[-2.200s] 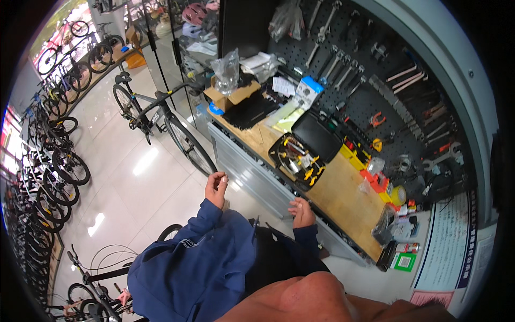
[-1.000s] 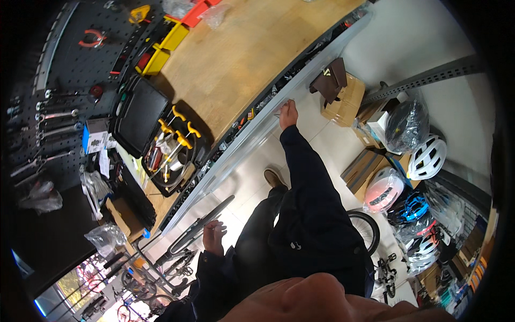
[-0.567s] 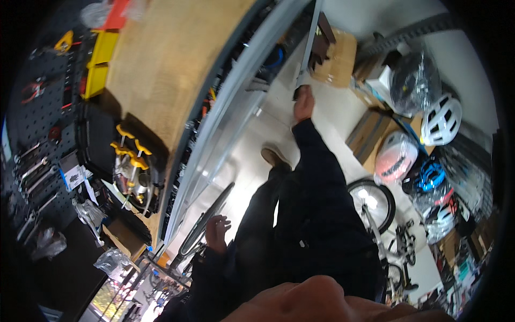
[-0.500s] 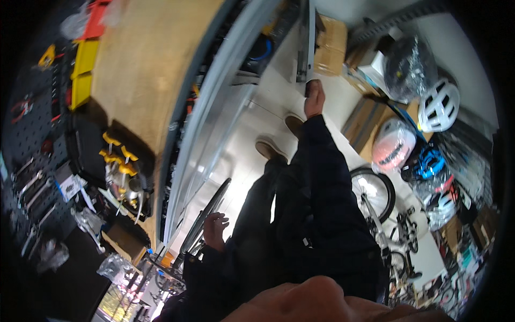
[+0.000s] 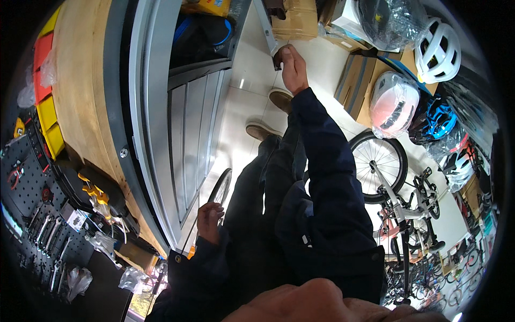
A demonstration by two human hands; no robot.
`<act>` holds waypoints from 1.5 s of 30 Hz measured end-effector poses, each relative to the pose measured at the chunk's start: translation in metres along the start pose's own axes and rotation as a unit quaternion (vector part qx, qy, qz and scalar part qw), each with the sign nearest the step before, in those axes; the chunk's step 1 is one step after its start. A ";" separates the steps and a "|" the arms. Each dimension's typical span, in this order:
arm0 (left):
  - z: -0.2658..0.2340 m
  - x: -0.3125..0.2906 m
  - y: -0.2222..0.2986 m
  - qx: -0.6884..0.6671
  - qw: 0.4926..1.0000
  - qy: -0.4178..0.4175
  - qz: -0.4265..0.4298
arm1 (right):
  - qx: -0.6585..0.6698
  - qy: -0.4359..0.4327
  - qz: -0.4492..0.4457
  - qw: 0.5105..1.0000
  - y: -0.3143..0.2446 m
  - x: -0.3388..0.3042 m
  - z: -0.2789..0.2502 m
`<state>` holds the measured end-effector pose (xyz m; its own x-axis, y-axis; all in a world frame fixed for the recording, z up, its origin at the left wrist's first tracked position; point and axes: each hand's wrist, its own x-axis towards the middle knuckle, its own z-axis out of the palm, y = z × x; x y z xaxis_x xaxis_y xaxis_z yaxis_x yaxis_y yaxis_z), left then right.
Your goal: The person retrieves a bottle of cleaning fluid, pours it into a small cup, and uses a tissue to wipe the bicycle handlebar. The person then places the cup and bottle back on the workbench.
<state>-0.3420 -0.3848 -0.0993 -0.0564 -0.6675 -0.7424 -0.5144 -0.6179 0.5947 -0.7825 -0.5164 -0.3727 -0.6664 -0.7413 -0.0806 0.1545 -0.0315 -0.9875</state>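
Stretched out ahead, my right hand [image 5: 294,68] is closed at the lower end of a narrow grey metal cabinet door [image 5: 263,22]. A small dark piece sticks out beside its fingertips; what it is cannot be made out. The grey cabinet [image 5: 193,126] stands on the left, and behind its front a dark bag with blue trim [image 5: 203,36] shows on an upper level. My left hand [image 5: 209,221] hangs low near the cabinet's closed lower panels, its fingers loosely bent and apart, with nothing in them.
A wooden workbench [image 5: 80,70] carries red and yellow bins [image 5: 49,126] and a yellow-handled tool set [image 5: 96,190]. Wrenches hang on a pegboard [image 5: 48,236]. At the right are cardboard boxes [image 5: 357,80], a white helmet [image 5: 438,51], a wrapped pink helmet [image 5: 396,102] and a bicycle [image 5: 394,198].
The view has turned, bringing more of the cabinet's front and the dark bag into sight. My right hand stays at the door. My left hand remains low, with its fingers still loosely bent.
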 end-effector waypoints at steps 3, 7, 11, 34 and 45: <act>0.001 0.005 0.003 -0.008 1.000 0.010 -0.004 | 0.001 0.007 0.018 1.000 0.000 -0.004 0.006; 0.001 0.006 0.007 -0.008 1.000 0.015 0.003 | -0.024 0.012 0.005 1.000 0.003 -0.008 0.035; 0.000 0.004 0.012 -0.027 0.999 0.032 0.021 | -0.033 -0.042 0.018 0.998 -0.002 -0.014 0.088; 0.002 -0.084 0.030 -0.319 0.880 0.328 0.129 | -0.438 -0.426 0.089 0.787 0.044 -0.040 0.106; -0.102 -0.080 0.120 -0.153 0.825 0.444 0.315 | -0.048 -0.171 0.089 0.980 0.028 -0.005 0.175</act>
<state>-0.3118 -0.4480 0.0631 0.4883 -0.8536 0.1814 -0.3738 -0.0167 0.9273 -0.6473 -0.6305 -0.3758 -0.3486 -0.9114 -0.2190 0.1666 0.1697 -0.9713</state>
